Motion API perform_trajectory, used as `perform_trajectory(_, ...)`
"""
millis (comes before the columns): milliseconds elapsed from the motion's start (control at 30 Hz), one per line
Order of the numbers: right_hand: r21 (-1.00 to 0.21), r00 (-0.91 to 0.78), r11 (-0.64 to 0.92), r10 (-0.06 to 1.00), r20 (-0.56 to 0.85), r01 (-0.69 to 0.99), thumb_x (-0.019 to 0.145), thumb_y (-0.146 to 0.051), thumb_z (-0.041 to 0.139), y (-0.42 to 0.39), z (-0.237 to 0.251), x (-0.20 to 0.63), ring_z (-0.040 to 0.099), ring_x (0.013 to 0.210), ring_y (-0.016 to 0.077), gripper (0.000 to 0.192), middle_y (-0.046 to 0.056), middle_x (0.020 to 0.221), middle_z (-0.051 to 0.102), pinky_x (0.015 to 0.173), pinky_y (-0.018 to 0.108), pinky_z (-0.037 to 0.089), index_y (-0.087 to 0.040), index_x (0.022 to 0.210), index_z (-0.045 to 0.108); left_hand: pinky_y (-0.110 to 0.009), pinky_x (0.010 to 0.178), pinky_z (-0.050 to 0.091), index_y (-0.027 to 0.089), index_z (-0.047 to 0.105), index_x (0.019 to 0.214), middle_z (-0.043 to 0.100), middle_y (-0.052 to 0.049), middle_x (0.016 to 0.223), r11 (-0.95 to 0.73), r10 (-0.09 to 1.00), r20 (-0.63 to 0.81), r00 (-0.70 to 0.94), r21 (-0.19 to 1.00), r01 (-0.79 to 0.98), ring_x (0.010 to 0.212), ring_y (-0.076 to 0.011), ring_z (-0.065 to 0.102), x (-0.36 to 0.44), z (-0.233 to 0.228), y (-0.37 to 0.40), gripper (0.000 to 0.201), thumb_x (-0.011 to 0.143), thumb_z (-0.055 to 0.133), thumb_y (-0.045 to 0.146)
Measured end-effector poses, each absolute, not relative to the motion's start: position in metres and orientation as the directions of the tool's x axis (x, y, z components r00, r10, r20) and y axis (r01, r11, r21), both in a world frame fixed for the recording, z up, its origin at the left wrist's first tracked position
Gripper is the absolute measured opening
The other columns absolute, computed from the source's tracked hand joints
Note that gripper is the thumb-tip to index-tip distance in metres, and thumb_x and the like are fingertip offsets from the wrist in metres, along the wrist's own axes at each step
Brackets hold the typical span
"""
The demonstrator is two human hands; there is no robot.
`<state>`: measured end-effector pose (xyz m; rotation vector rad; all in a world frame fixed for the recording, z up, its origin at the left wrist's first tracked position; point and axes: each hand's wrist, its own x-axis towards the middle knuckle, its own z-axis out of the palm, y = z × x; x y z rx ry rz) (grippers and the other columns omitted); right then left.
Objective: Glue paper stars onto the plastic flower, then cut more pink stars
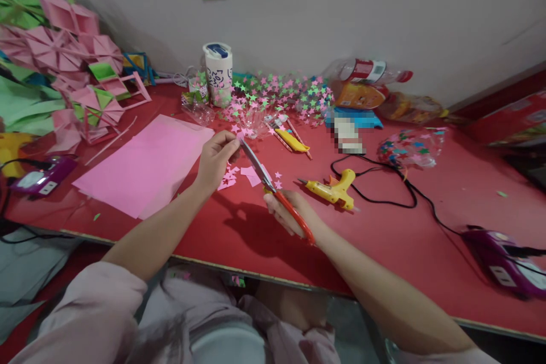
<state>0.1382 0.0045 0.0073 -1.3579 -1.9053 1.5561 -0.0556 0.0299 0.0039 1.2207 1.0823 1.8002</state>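
My right hand (294, 213) is closed around the red handles of a pair of scissors (258, 168). The blades point up and to the left, with their tips beside the fingers of my left hand (217, 160). Thumb and forefinger of that hand are pinched together; whatever small piece they hold is too small to make out. Below the blades, pink paper scraps (251, 176) and small cut bits (229, 178) lie on the red table (239, 239). A few pink paper stars (278, 176) rest just right of the blades.
Pink sheets (145, 165) lie left, before folded paper models (85, 62). A tumbler (219, 77) and bagged paper stars (281, 94) stand behind. A yellow glue gun (335, 189), its black cord (392, 203) and a purple power strip (503, 261) are right.
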Motion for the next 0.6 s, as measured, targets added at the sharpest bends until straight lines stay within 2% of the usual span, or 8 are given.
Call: perform_trajectory(600,-0.894,-0.511,-0.02,0.815,-0.273,0.447,0.075,-0.067,0.052,0.0066,0.0066,0.1394,0.031,0.029,0.0057,0.05,-0.008,0.036,0.035,0.032,0.021,0.023,-0.021,0.059,0.041,-0.018,0.045,0.037,0.018,0.053,0.061,0.052,0.005,0.051,-0.39,0.894,0.344,-0.289,0.913,-0.121,0.045,-0.0053,0.046,-0.0575,0.0057,0.0296,0.015,0.075,0.058,0.022)
